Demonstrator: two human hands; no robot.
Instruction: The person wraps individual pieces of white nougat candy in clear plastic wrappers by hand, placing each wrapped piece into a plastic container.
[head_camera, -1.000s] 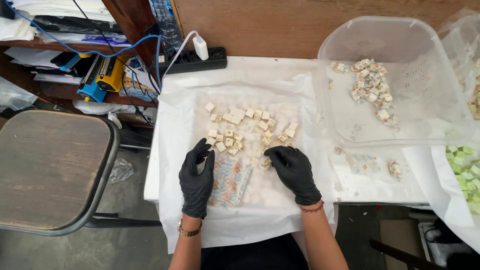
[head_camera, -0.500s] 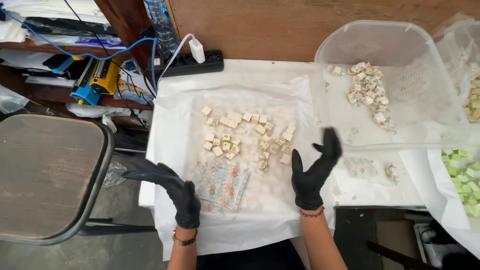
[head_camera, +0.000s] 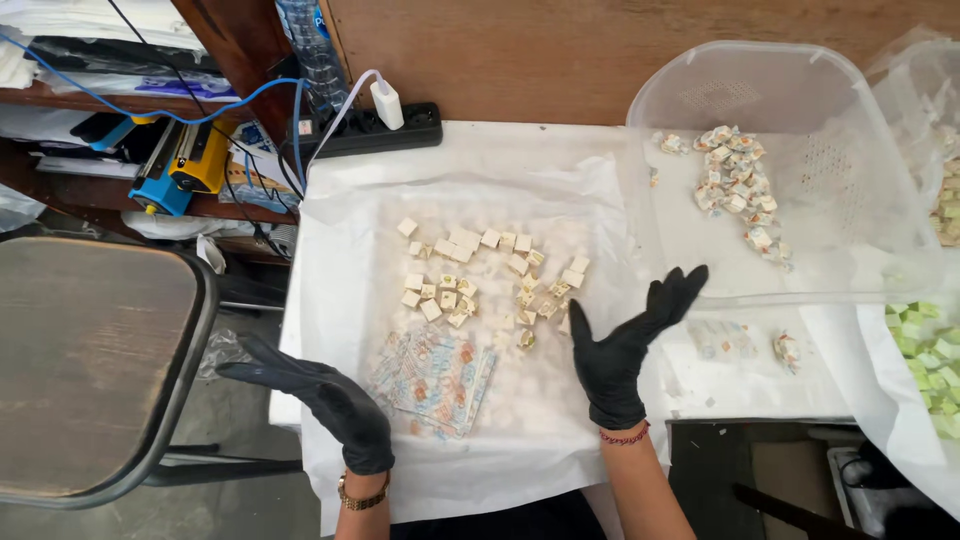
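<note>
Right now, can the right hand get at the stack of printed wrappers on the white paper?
Probably yes: the right hand is raised, open and empty, and nothing lies between it and the printed wrappers, which lie uncovered.

Single head-worn view, steeply downward and close over the white-covered table (head_camera: 480, 170).

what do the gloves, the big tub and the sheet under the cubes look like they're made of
Gloves on the left hand and right hand: thin black rubbery material, probably nitrile or latex, clinging with a slight sheen. Tub: translucent frosted plastic, with the wrapped pieces inside showing through its wall. Sheet: white and creased, likely waxed paper or thin plastic film; hard to tell which.
</note>
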